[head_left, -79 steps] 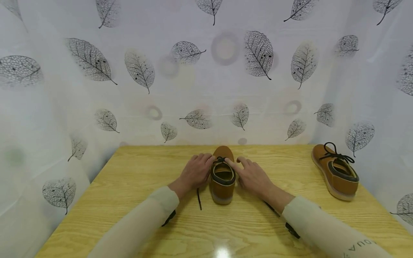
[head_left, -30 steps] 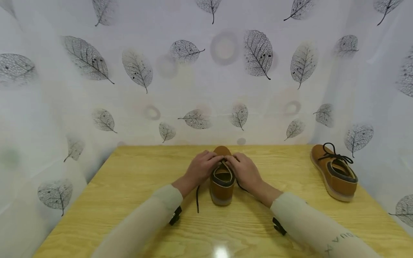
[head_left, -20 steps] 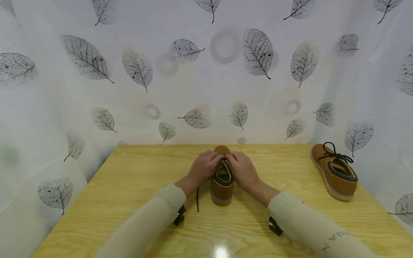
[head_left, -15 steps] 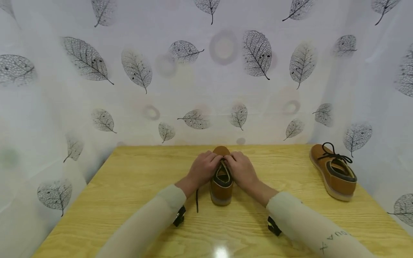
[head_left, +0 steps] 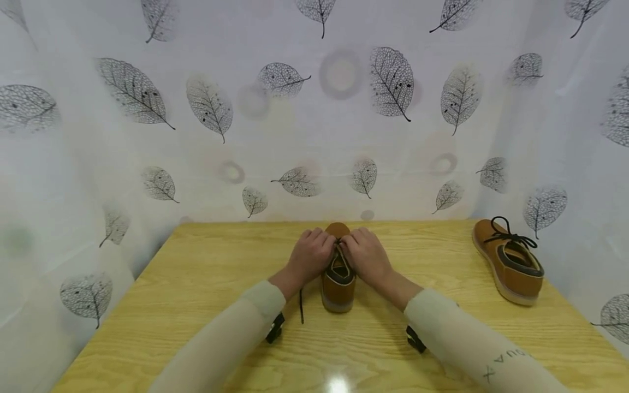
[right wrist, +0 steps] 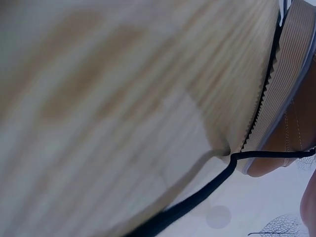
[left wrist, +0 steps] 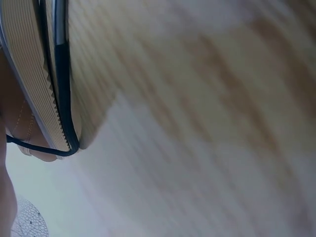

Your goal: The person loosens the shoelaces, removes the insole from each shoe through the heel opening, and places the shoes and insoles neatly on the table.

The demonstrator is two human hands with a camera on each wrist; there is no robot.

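Note:
A brown shoe (head_left: pixel 339 292) with a dark padded collar stands in the middle of the table, toe pointing away. My left hand (head_left: pixel 310 255) curls over the left side of its lacing, thumb and fingers pinching the black shoelace (head_left: pixel 302 305). From the other side my right hand (head_left: pixel 366 256) does the same, fingertips close to the left ones. Both hands cover most of the knot area. In the left wrist view the shoelace (left wrist: pixel 63 98) runs down beside the ribbed sole (left wrist: pixel 29 64). The right wrist view shows the shoelace (right wrist: pixel 197 195) trailing from the hand past the sole.
A second brown shoe (head_left: pixel 511 267), its black lace tied in a bow, stands at the table's right edge. The wooden table (head_left: pixel 221 256) ends at a white curtain (head_left: pixel 304 125) with leaf prints. Dark wrist devices (head_left: pixel 275 328) sit under the sleeves.
From 2.6 seconds ago, both hands have drawn together over the lacing and their fingers have curled. The right hand has shifted left. In the last half second they hardly move.

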